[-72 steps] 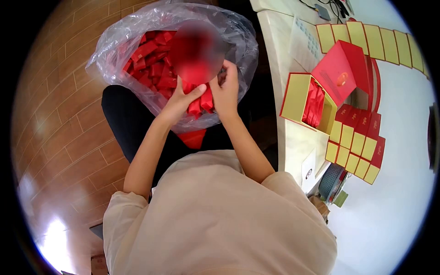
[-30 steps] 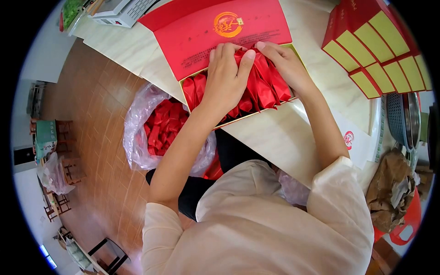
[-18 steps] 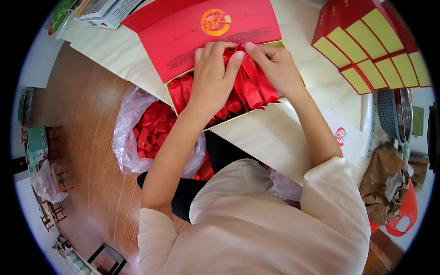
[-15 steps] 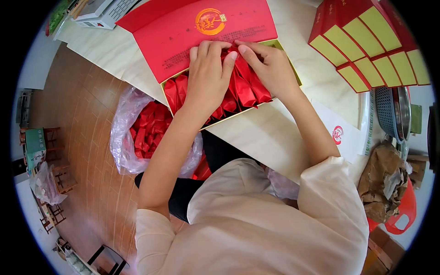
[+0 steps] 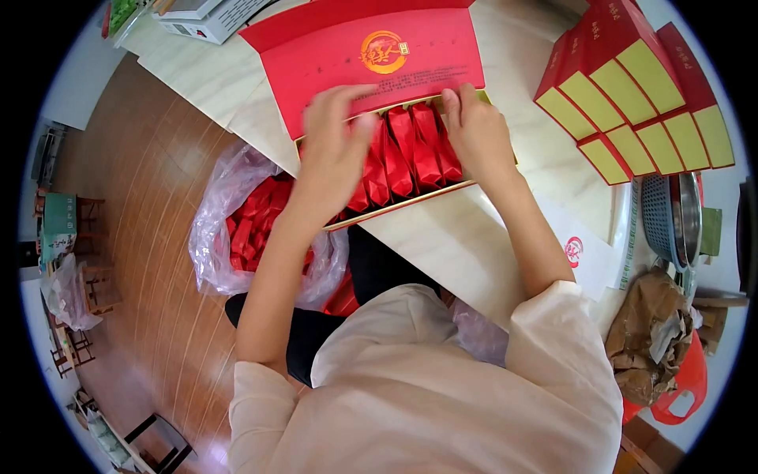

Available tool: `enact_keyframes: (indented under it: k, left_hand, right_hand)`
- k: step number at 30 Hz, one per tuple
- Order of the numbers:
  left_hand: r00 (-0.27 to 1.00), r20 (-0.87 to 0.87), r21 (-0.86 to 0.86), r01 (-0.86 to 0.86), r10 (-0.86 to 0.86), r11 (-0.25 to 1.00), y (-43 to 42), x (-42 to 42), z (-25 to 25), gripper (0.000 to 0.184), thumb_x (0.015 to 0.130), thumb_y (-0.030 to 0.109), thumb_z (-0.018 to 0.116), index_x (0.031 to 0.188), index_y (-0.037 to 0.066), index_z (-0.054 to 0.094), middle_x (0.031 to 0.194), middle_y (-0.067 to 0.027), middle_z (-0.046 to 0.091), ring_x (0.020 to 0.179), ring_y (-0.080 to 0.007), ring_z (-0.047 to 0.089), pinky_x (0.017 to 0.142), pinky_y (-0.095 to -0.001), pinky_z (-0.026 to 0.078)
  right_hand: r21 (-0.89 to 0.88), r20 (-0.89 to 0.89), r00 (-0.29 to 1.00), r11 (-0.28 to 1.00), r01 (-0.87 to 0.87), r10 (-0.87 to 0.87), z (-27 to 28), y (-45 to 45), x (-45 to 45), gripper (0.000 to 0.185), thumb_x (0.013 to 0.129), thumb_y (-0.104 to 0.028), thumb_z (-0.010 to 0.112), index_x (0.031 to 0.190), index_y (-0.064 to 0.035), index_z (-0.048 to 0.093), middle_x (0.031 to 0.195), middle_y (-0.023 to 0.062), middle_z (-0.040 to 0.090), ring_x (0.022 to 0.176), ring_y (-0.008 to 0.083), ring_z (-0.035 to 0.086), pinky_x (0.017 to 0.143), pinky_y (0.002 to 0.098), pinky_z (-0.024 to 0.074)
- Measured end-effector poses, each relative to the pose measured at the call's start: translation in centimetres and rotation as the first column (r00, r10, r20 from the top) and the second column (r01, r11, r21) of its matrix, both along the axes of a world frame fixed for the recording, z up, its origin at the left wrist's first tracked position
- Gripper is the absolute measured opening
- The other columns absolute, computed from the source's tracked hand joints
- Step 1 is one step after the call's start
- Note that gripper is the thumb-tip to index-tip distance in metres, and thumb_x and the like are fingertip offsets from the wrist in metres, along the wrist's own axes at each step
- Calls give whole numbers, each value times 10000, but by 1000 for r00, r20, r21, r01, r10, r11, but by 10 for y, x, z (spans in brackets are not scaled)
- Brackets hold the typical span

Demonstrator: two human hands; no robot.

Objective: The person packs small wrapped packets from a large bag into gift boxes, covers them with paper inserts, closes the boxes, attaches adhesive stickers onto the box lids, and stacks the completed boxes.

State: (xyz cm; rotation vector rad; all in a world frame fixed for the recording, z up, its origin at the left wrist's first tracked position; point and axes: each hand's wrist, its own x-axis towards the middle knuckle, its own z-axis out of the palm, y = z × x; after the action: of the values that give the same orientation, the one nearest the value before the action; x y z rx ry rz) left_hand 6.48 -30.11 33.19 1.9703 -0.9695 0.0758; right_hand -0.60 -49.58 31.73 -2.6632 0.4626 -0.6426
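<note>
An open red gift box (image 5: pixel 399 211) with a gold-toned rim lies on the table, its printed lid (image 5: pixel 324 75) tilted back. Several shiny red packets (image 5: pixel 401 158) stand side by side inside. My left hand (image 5: pixel 335 146) is over the left part of the box, smeared by motion, thumb and fingers apart with nothing seen between them. It hides the packets there. At the right end of the box is my right hand (image 5: pixel 483 134), its thumb raised apart from the bent fingers, near the last packets. Its lower fingertips are hidden.
A clear plastic bag (image 5: pixel 209 245) full of red packets (image 5: pixel 251 225) sits below the table edge at left. Stacked red-and-yellow boxes (image 5: pixel 632 87) stand at right. A white printed sheet (image 5: pixel 588 253), a blue-grey basket (image 5: pixel 659 213) and crumpled brown paper (image 5: pixel 651 340) are nearby.
My hands have moved apart from the middle of the box, the left one leftward and the right one toward the right end. The packets in the middle are now uncovered.
</note>
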Motion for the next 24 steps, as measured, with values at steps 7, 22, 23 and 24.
enact_keyframes:
  k: [7,22,23,24]
  left_hand:
    - [870,-457,-269,-335,187,903,53,-51,-42,551,996,331,393,1410,-11,271,1427,-184,324,1353,-284,280,1117,-373,192]
    - [886,-463,-266,-150,11,952,46,-76,-74,891,966,476,398,1435,-75,-121,1521,-280,-78,1433,-366,-60,1159,-416,25]
    - [882,-471,-301,-143,-16,943,48,-74,-76,881,968,475,393,1438,-74,-112,1522,-279,-78,1434,-363,-59,1159,-414,28]
    - [879,-474,-340,-129,-51,932,50,-73,-78,872,971,473,388,1441,-74,-102,1522,-277,-78,1435,-360,-59,1160,-412,30]
  right_hand:
    - [143,-199,974,987,-78,106,6,11,-7,491,969,-401,429,972,72,562,771,284,622,771,455,606,720,510,481]
    - [195,-465,876,980,-37,126,6,22,6,730,929,-619,340,1372,-43,408,1264,277,527,1208,412,479,998,435,371]
    - [166,-482,868,985,-45,120,7,22,9,698,932,-616,339,1357,-70,430,1241,273,544,1185,415,496,984,444,381]
    - [150,-493,860,987,-64,130,7,24,10,698,932,-616,339,1357,-70,430,1241,273,544,1185,415,496,984,444,381]
